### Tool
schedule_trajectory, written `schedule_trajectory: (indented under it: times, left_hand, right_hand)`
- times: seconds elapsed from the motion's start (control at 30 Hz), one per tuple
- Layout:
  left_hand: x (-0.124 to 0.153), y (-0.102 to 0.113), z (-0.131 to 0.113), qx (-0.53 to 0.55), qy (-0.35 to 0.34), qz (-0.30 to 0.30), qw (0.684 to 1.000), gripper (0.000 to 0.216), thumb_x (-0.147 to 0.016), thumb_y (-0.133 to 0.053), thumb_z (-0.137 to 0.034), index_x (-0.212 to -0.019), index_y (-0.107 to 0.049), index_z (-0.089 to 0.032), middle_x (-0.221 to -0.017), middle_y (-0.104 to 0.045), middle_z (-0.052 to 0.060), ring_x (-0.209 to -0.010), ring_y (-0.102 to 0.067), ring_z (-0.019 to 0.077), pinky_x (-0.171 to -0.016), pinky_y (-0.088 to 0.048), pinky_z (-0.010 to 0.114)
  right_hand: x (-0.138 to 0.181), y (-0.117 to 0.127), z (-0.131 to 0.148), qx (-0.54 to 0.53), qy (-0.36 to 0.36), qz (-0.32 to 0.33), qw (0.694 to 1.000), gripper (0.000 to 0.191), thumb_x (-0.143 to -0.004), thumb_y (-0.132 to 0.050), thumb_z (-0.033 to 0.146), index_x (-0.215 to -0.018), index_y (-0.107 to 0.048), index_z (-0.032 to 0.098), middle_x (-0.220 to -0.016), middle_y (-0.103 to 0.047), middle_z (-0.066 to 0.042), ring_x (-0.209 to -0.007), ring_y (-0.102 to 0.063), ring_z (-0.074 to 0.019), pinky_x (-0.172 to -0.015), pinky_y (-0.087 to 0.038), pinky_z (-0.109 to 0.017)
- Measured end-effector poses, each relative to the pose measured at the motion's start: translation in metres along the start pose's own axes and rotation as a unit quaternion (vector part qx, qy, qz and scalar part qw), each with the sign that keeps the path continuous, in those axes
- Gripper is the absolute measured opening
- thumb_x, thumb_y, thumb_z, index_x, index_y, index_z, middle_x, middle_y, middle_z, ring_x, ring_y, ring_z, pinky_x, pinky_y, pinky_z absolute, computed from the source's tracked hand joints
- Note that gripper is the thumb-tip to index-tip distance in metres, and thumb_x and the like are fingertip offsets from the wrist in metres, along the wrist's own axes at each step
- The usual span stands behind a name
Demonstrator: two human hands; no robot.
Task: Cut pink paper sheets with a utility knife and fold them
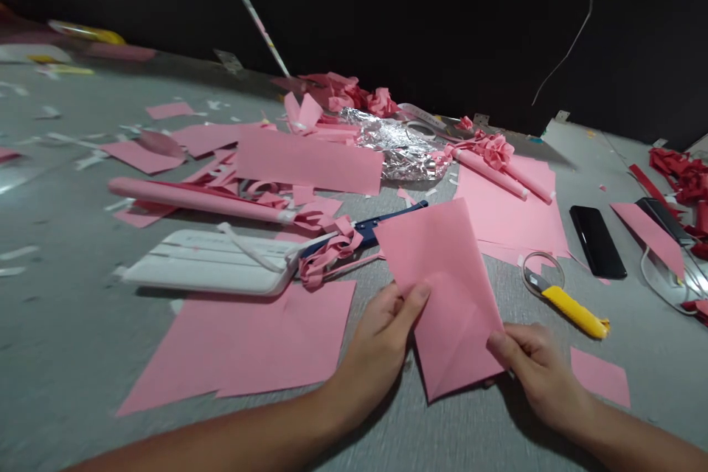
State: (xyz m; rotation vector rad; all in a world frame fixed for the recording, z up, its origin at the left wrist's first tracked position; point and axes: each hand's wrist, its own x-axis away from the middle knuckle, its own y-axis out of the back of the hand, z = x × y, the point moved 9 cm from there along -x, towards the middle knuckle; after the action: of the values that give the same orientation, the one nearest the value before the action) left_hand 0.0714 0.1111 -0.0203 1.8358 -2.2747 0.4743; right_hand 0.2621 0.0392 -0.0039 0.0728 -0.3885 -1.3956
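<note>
A folded sheet of pink paper (450, 287) is held up between both hands, tilted just above the grey table. My left hand (387, 332) pinches its left edge, the thumb lying on the front face. On the lower right edge, my right hand (534, 365) grips the same paper, thumb in front and fingers behind. Faint crease lines cross the paper's lower half. Behind it lies a dark blue tool (370, 228), partly hidden by the paper and pink strips. A cutter with a yellow handle (575, 312) rests right of my right hand.
A white flat device (204, 265) sits at left beside a rolled pink paper tube (204, 199). Crumpled clear plastic wrap (398, 144) and pink scraps lie farther back. At right are a black phone (597, 242) and a tape ring (545, 271). A dark wall (414, 29) bounds the table.
</note>
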Motion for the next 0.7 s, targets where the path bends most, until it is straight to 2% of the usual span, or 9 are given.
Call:
schedule_trajectory:
  times: [0.07, 0.13, 0.3, 0.57, 0.63, 0.7]
  left_hand:
    - [0.0, 0.0, 0.002, 0.012, 0.005, 0.002, 1.0, 0.062, -0.085, -0.076, -0.081, -0.085, -0.068, -0.019, -0.077, -0.063, 0.0, -0.071, -0.058, 0.0187, -0.064, -0.047, 0.028]
    - [0.0, 0.0, 0.003, 0.022, 0.006, -0.001, 1.0, 0.062, -0.085, -0.076, -0.08, -0.085, -0.066, -0.02, -0.075, -0.061, -0.002, -0.068, -0.056, 0.0172, -0.062, -0.046, 0.028]
    - [-0.001, 0.006, 0.002, 0.007, -0.008, -0.035, 0.999, 0.064, -0.087, -0.073, -0.082, -0.086, -0.067, -0.018, -0.078, -0.062, 0.0, -0.072, -0.055, 0.0174, -0.063, -0.047, 0.028]
    - [-0.003, 0.007, 0.001, 0.041, -0.016, -0.037, 0.998, 0.061, -0.085, -0.078, -0.078, -0.082, -0.061, -0.02, -0.074, -0.058, -0.002, -0.066, -0.052, 0.0158, -0.059, -0.044, 0.027]
    - [-0.001, 0.007, -0.002, 0.027, -0.022, -0.036, 0.999, 0.059, -0.087, -0.076, -0.077, -0.082, -0.062, -0.02, -0.072, -0.058, -0.002, -0.065, -0.05, 0.0159, -0.057, -0.043, 0.027]
    - [0.002, 0.001, -0.005, -0.004, -0.023, -0.007, 1.0, 0.058, -0.088, -0.075, -0.077, -0.081, -0.064, -0.021, -0.071, -0.057, -0.002, -0.063, -0.049, 0.016, -0.057, -0.042, 0.027]
  right_hand:
    - [0.0, -0.004, -0.001, -0.024, -0.005, 0.017, 1.0, 0.067, -0.11, -0.049, 0.069, -0.068, -0.064, 0.02, -0.066, -0.062, -0.002, -0.063, -0.056, -0.0161, -0.062, -0.042, -0.028]
    - [0.001, -0.009, -0.001, -0.056, -0.007, 0.031, 0.998, 0.066, -0.111, -0.05, 0.068, -0.074, -0.074, 0.019, -0.072, -0.074, -0.007, -0.067, -0.067, -0.0183, -0.065, -0.049, -0.029]
    - [0.0, -0.015, 0.0, -0.114, 0.0, 0.043, 0.993, 0.058, -0.109, -0.059, 0.066, -0.088, -0.082, 0.017, -0.078, -0.08, -0.01, -0.073, -0.075, -0.0191, -0.067, -0.057, -0.027]
    - [0.004, -0.015, -0.004, -0.099, -0.002, 0.053, 0.994, 0.06, -0.11, -0.057, 0.065, -0.088, -0.081, 0.015, -0.08, -0.081, -0.012, -0.072, -0.076, -0.0199, -0.067, -0.058, -0.029]
    - [0.005, -0.014, 0.001, -0.077, 0.014, 0.059, 0.995, 0.058, -0.108, -0.059, 0.066, -0.083, -0.077, 0.017, -0.073, -0.075, -0.008, -0.066, -0.068, -0.0177, -0.064, -0.052, -0.029]
    - [0.005, -0.01, 0.006, -0.049, 0.036, 0.045, 0.997, 0.059, -0.106, -0.06, 0.068, -0.075, -0.069, 0.019, -0.066, -0.061, -0.001, -0.061, -0.054, -0.0143, -0.058, -0.041, -0.027]
